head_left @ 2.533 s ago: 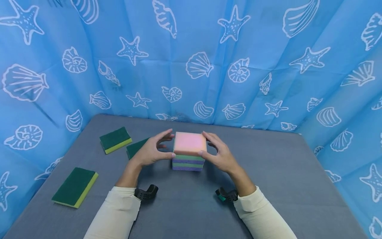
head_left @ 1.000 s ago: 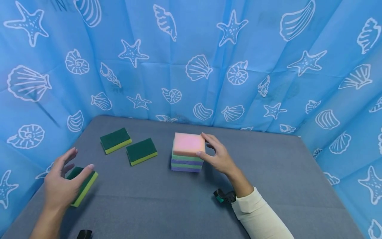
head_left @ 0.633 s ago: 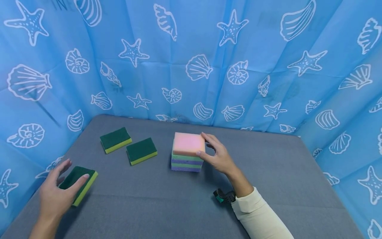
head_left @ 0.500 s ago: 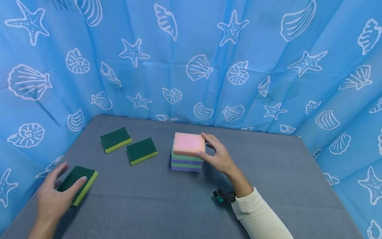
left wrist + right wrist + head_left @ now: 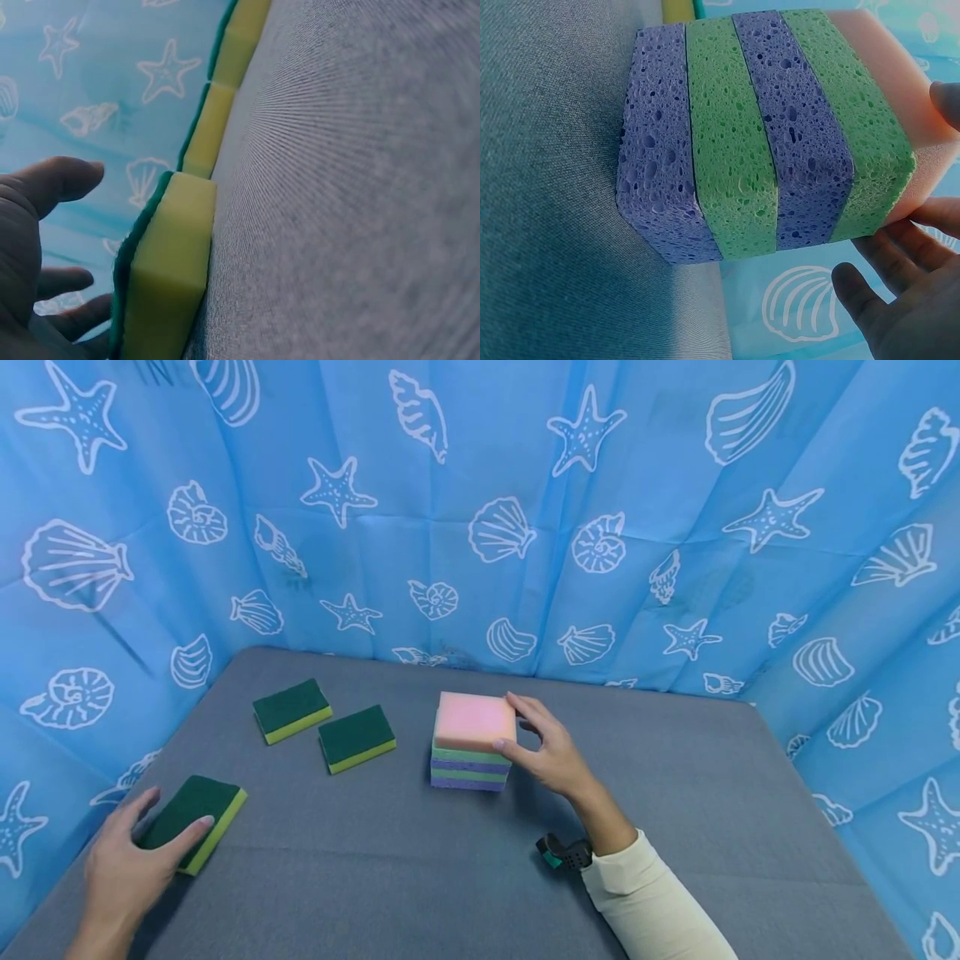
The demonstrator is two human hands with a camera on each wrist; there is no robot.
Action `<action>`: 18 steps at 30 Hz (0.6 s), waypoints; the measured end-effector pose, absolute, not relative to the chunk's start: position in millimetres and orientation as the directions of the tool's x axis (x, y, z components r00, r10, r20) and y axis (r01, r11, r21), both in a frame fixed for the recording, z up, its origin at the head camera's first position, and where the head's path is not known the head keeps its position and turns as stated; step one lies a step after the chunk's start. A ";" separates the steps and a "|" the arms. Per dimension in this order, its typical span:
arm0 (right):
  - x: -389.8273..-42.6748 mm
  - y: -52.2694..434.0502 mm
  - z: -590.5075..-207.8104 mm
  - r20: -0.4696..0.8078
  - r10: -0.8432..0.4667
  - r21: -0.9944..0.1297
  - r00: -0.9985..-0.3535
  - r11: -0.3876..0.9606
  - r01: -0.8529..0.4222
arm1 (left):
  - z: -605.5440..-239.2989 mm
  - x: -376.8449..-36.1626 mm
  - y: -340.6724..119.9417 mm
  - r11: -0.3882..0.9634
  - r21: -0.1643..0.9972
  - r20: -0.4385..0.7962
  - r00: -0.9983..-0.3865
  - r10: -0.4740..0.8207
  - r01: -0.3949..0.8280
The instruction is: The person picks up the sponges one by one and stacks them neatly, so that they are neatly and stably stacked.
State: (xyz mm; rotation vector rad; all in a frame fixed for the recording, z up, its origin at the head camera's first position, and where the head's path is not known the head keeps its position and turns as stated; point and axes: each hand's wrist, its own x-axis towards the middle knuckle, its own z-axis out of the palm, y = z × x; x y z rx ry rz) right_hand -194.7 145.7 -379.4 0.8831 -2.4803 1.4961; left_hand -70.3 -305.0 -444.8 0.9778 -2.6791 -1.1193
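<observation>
My left hand lies at the table's near left, its thumb and fingers spread either side of the near end of a green-and-yellow scouring sponge. In the left wrist view the thumb of that hand stands clear of the sponge. A stack of purple and green sponges topped by a pink sponge stands mid-table. My right hand touches the pink sponge's right side with thumb and fingertips. The right wrist view shows the stack above my relaxed right hand.
Two more green-and-yellow sponges lie flat left of the stack. The grey table is closed in at the back and both sides by a blue curtain printed with shells and starfish.
My left hand left the stack, swung to the near-left sponge and came down around its near end. My right hand has stayed on the pink sponge.
</observation>
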 end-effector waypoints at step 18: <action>-194.5 146.4 -378.1 0.382 -0.418 -0.767 -0.824 0.355 -0.535 | -450.6 -69.5 -324.2 0.731 0.441 -0.307 -0.853 -0.422 -0.521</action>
